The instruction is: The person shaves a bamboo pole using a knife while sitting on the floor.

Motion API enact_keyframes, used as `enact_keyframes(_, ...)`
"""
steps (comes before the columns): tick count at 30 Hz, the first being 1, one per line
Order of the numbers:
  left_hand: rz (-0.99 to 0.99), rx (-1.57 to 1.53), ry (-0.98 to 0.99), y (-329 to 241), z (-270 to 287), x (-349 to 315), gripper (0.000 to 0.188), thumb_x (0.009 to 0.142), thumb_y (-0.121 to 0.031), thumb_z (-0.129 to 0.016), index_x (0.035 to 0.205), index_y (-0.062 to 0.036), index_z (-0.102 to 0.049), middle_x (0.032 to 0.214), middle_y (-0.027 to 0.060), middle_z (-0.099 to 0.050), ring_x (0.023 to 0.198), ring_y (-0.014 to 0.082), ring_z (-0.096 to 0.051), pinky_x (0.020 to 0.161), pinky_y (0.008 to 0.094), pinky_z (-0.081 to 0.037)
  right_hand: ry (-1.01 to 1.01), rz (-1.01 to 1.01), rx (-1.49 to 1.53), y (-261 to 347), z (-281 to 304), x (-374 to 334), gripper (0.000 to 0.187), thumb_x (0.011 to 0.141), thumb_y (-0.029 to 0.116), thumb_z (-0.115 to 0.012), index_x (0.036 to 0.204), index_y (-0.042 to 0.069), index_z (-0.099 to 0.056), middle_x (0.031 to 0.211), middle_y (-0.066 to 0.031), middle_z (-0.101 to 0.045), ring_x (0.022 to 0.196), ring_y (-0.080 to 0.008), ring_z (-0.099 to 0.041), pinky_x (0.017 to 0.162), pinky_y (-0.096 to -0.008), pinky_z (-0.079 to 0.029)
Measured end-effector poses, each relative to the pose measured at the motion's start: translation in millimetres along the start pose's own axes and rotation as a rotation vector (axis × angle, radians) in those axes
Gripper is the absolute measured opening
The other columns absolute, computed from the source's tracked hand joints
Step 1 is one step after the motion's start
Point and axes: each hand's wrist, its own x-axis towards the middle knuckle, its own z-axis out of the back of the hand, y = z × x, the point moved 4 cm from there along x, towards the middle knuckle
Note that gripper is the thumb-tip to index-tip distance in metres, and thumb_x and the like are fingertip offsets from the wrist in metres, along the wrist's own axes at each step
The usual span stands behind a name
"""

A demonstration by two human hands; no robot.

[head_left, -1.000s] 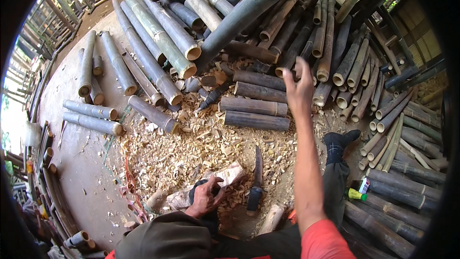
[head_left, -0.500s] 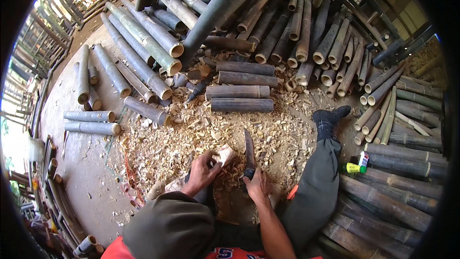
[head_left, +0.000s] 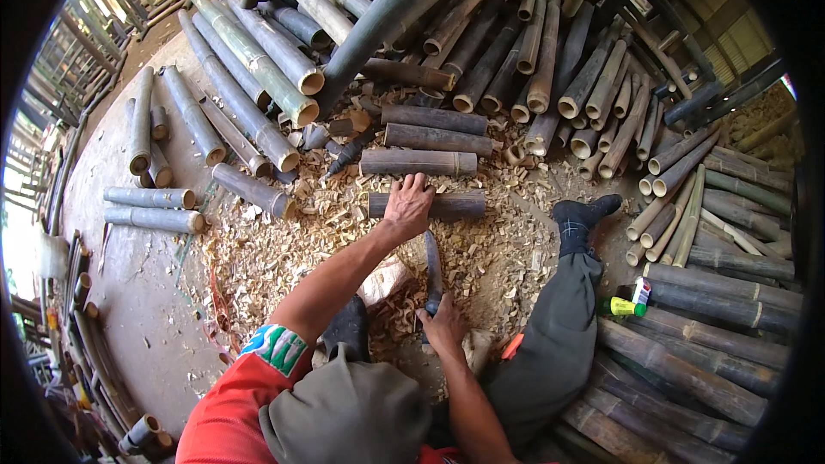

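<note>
My left hand (head_left: pixel 410 204) reaches forward and has its fingers wrapped over a short dark bamboo piece (head_left: pixel 461 206), the nearest of a small stack of cut lengths. In my right hand (head_left: pixel 443 325) is the dark handle of a large knife (head_left: pixel 433 265). Its blade points away from me, and the tip stands just short of the gripped bamboo. A pale wood block (head_left: pixel 385 281), chopped on top, stands between my legs, below my left forearm.
Shavings (head_left: pixel 331 241) cover the ground around me. More short bamboo lengths (head_left: pixel 418 162) lie just beyond my left hand. Long poles (head_left: pixel 258 64) rest at the far left, and a bamboo pile (head_left: pixel 687 361) lies at right with a yellow bottle (head_left: pixel 626 306) on it.
My left hand has gone from the wood block forward to the nearest bamboo piece and taken hold of it. That piece has shifted slightly toward me. The knife remains in my right hand.
</note>
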Motion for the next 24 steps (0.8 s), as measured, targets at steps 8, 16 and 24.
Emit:
enact_keyframes(8,0.352,-1.319,-0.199,51,75,-63,0.094,0.068,-0.025,-0.083,0.147,0.0061,-0.042,0.138,0.0260,-0.055,0.118,0.0329,-0.061,0.104,0.0485,-0.050,0.191,0.000,0.223,-8,19,11,0.065,0.089,0.037,-0.072,0.136,-0.001,-0.049,0.118,-0.0284,-0.066,0.107,-0.0446,-0.067,0.090,-0.0529,-0.053)
enact_keyframes(16,0.671,-1.939,-0.610,106,52,-155,0.048,0.088,-0.021,-0.080,0.127,-0.0095,-0.055,0.113,0.0044,-0.062,0.106,0.0215,-0.062,0.083,0.0526,-0.056,0.370,-0.130,1.191,-4,23,1,0.039,0.097,0.031,-0.062,0.124,0.007,-0.048,0.090,-0.0137,-0.066,0.070,-0.0252,-0.068,0.058,-0.0395,-0.056)
enact_keyframes(24,1.005,-2.008,-0.832,121,19,-220,0.045,0.082,-0.018,-0.087,0.115,-0.0039,-0.059,0.095,0.0056,-0.067,0.085,0.0215,-0.068,0.076,0.0415,-0.056,-0.124,0.612,0.339,60,53,-62,0.052,0.100,0.029,-0.064,0.140,0.003,-0.040,0.088,-0.0224,-0.067,0.071,-0.0383,-0.070,0.057,-0.0485,-0.055)
